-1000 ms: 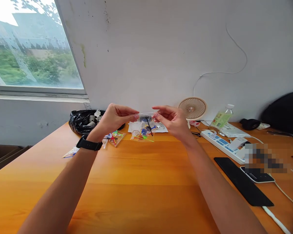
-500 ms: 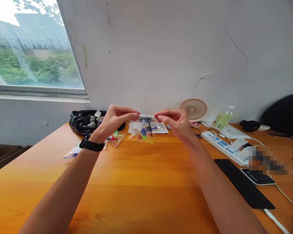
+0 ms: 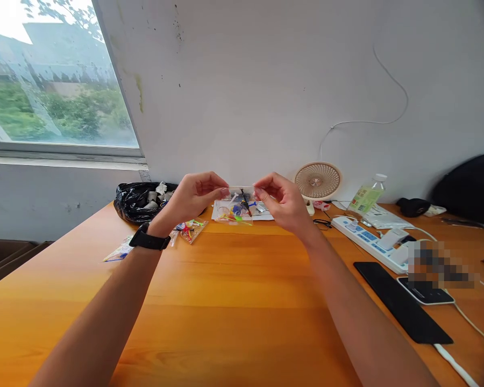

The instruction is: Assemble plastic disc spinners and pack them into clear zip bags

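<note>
A clear plastic bag (image 3: 234, 212) with small blue, black, white and green plastic parts hangs in the air above the far side of the table. My left hand (image 3: 199, 194), with a black watch at the wrist, pinches its top left corner. The top right corner is between the thumb and fingers of my right hand (image 3: 277, 198). Between the two hands the bag's upper edge is stretched straight. Behind the bag lies a white sheet (image 3: 264, 216), partly covered by it. Another bag of colourful parts (image 3: 191, 230) rests on the table beyond my left wrist.
A black garbage bag (image 3: 129, 203) stands at the far left corner, with a further small packet (image 3: 121, 250) nearer. To the right are a fan (image 3: 318, 181), a bottle (image 3: 367, 198), a white power strip (image 3: 365, 239), a black flat pad (image 3: 401, 301) and cables.
The bag has risen slightly and its contents have shifted. My right hand has moved a little left, bringing the hands closer together.
</note>
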{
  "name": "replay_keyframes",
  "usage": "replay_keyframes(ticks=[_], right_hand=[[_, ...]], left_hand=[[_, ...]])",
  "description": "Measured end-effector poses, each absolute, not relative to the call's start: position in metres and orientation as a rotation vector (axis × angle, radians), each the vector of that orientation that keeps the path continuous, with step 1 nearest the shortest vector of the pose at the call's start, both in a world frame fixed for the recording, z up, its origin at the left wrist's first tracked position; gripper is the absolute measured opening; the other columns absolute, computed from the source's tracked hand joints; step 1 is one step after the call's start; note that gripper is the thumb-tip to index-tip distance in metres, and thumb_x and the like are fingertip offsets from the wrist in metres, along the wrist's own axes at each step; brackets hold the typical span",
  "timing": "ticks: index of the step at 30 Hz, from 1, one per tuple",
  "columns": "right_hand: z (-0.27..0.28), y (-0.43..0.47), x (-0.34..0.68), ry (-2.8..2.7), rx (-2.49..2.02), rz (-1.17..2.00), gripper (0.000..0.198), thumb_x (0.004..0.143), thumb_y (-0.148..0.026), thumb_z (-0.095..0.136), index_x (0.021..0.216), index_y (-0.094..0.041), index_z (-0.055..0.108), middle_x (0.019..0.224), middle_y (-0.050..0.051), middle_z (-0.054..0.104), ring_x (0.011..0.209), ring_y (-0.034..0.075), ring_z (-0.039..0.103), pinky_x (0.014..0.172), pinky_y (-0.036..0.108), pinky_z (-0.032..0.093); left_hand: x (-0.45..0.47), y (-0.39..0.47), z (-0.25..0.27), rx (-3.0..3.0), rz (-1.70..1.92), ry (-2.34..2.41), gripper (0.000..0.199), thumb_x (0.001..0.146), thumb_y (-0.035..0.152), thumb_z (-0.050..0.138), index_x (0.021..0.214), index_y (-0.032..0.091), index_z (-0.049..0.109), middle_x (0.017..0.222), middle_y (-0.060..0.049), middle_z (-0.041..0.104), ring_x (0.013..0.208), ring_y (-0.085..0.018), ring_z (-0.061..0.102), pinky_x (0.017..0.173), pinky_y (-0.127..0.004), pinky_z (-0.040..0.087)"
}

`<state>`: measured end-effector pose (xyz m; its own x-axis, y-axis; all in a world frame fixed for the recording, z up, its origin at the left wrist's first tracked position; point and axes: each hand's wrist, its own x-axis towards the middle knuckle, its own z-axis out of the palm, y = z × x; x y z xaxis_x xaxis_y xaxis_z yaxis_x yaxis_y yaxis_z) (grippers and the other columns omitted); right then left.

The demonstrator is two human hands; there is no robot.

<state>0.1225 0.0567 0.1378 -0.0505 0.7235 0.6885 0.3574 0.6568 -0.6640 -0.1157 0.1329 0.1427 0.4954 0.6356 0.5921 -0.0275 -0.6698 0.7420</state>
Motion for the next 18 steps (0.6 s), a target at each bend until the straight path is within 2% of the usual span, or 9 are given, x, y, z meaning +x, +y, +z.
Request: replay_keyframes(ticks=[6,11,15,18], right_hand=[[0.143,0.053,0.123,-1.519,-0.819,0.519,0.019,0.084,-0.041,0.082,0.085,-0.023,0.079,0.087,0.005,0.075,0.083,0.021,0.071,0.080,0.038,0.061],[0.148,0.047,0.123,-1.518,-0.789,0.529,0.014,0.083,-0.037,0.080,0.086,-0.024,0.082,0.091,0.005,0.076,0.084,0.022,0.070,0.079,0.038,0.062],[0.152,0.042,0.120,-1.546,-0.834,0.493,0.019,0.079,-0.040,0.087,0.080,-0.023,0.079,0.084,0.005,0.075,0.081,0.022,0.069,0.077,0.038,0.060],[0.155,0.041,0.119,-1.583,-0.867,0.444,0.023,0.078,-0.040,0.089,0.088,-0.022,0.079,0.082,0.004,0.072,0.079,0.021,0.067,0.077,0.036,0.059]], left_hand=[[-0.118,0.128,0.144,1.882,1.294,0.458,0.020,0.083,0.030,0.083,0.097,0.017,0.084,0.092,-0.010,0.082,0.087,-0.021,0.078,0.085,-0.032,0.063],[-0.117,0.123,0.148,1.854,1.323,0.514,0.014,0.081,0.029,0.080,0.089,0.018,0.086,0.080,-0.008,0.081,0.079,-0.022,0.078,0.079,-0.034,0.065],[-0.117,0.118,0.151,1.888,1.311,0.578,0.024,0.076,0.039,0.088,0.082,0.016,0.084,0.076,-0.008,0.079,0.072,-0.021,0.075,0.068,-0.031,0.062],[-0.116,0.114,0.154,1.963,1.293,0.562,0.035,0.073,0.041,0.091,0.095,0.015,0.084,0.083,-0.008,0.079,0.075,-0.020,0.074,0.070,-0.031,0.061]])
